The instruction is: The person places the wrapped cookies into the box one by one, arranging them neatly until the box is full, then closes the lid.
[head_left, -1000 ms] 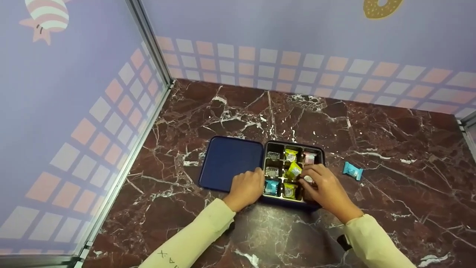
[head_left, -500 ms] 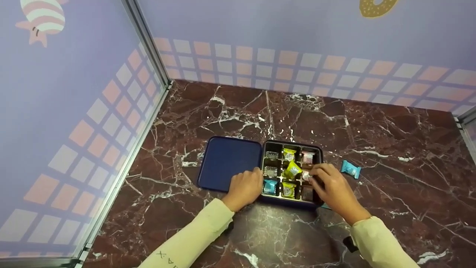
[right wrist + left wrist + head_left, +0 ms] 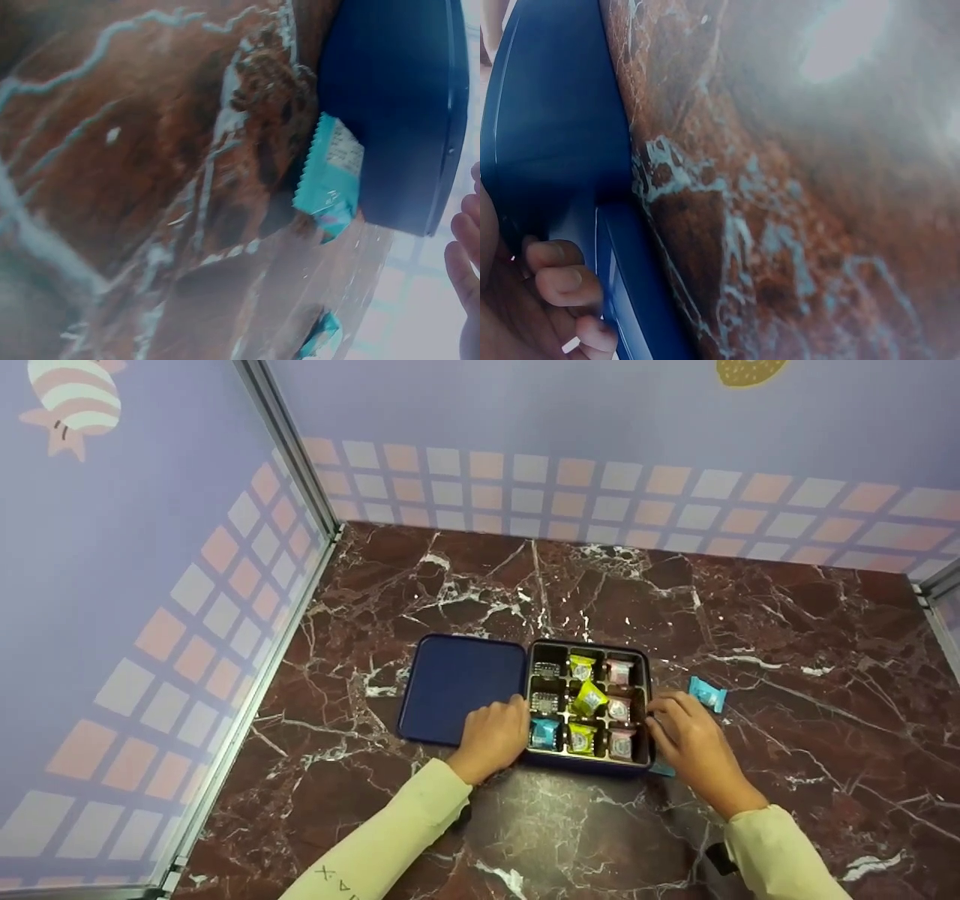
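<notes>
The dark blue box [image 3: 589, 766] lies open, its inside split into compartments. Yellow-green wrapped candies [image 3: 581, 739] fill the middle column, the centre one tilted and sitting high. Pink wrapped candies [image 3: 620, 744] lie in the right column, and a blue wrapped candy [image 3: 544, 733] in the near-left compartment. My left hand [image 3: 495, 739] grips the box's left edge beside the lid, fingers curled in the left wrist view. My right hand [image 3: 694, 742] is at the box's right edge, fingers loosely bent, holding nothing visible. Below it, another blue candy [image 3: 334, 176] lies against the box's side wall.
The blue lid [image 3: 461, 682] lies flat, left of the box. One more blue candy [image 3: 707, 694] rests on the marbled tabletop [image 3: 480, 585] beyond my right hand. Purple panels with a tile pattern [image 3: 487, 495] border the table at the back and left.
My right hand has drawn back rightward from the box's right column to its outer edge, uncovering the pink candies there. My left hand stays where it was.
</notes>
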Demonstrator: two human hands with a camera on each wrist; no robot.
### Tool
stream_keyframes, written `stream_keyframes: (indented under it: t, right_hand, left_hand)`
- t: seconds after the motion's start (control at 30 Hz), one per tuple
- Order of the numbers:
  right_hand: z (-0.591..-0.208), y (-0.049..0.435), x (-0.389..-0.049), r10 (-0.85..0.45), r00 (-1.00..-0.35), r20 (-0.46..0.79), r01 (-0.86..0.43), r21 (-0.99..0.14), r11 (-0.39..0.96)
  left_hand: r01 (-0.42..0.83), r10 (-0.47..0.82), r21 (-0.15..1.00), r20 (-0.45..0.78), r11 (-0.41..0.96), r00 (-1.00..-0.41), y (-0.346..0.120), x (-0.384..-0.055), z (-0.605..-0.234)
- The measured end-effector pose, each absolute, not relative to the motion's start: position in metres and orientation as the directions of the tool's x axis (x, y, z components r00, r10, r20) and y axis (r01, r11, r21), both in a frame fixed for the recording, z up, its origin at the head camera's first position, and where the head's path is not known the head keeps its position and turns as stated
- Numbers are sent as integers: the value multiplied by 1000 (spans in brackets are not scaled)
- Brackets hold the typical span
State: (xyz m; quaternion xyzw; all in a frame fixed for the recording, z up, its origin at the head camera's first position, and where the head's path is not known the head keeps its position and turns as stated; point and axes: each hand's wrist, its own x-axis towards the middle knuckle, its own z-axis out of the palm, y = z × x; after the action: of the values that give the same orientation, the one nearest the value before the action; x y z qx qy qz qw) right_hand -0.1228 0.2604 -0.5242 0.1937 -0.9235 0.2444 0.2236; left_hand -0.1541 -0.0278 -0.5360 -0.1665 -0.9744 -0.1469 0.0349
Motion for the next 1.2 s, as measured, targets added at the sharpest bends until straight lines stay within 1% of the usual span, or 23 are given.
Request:
stream_keyframes:
  t: [0.2, 0.5, 0.6, 0.77, 0.87, 1.07, 1.2]
  right_hand:
    - [-528, 271, -114, -207, -880, 428, -381, -374, 846]
    - [-537, 277, -105, -227, -923, 310, -341, -388, 856]
    - [-541, 280, -101, -245, -928, 282, -344, -392, 853]
    - [-545, 283, -96, -271, -924, 269, -362, -393, 845]
    - [-545, 285, -95, -282, -929, 239, -359, -402, 842]
    - [-544, 289, -93, -281, -949, 142, -315, -436, 843]
    - [-544, 290, -92, -290, -950, 114, -310, -438, 844]
  left_hand:
    - [346, 323, 279, 127, 896, -938, -27, -156, -537]
    - [346, 324, 280, 123, 895, -938, -29, -156, -538]
    - [355, 327, 270, 145, 895, -934, -29, -156, -538]
    - [363, 326, 249, 178, 898, -928, -28, -155, -539]
    - [360, 321, 249, 182, 899, -929, -28, -155, -539]
    - [368, 330, 259, 178, 893, -927, -28, -156, -539]
    - [362, 329, 265, 159, 894, -931, -28, -156, -539]
